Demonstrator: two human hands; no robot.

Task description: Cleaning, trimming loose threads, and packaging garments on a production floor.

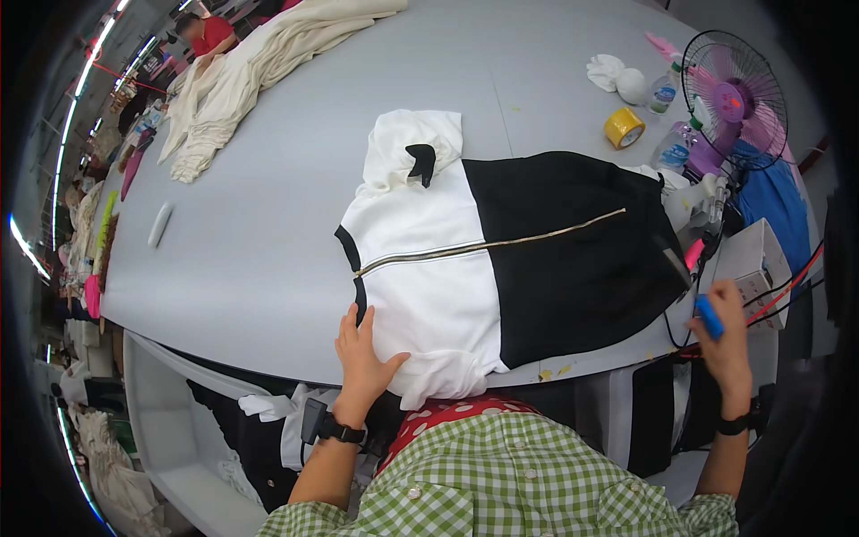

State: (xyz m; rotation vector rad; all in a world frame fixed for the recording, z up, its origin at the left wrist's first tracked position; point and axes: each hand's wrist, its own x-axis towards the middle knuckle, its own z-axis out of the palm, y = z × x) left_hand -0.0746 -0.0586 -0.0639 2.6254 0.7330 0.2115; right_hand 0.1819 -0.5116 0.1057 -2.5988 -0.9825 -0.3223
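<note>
A dress (429, 282), white on top and black below, lies flat on the grey table with its neckline to the left. A gold-toned metal zipper (496, 244) runs along its middle, from the black-trimmed neck into the black part. My left hand (362, 352) rests with fingers spread on the white fabric, fingertips at the black neck trim. At the right table edge, my right hand (728, 329) grips a small blue object (709, 316), too blurred to name exactly. The far white sleeve (413, 148) is bunched and ends in a black band (421, 164).
A purple fan (731, 101), plastic bottles (674, 144) and a yellow tape roll (624, 127) stand at the back right. Beside my right hand are a cardboard box (751, 268) and cables. Cream fabric (248, 80) lies at the far left, near another person (213, 37). Bins with garments (194, 436) sit below the edge.
</note>
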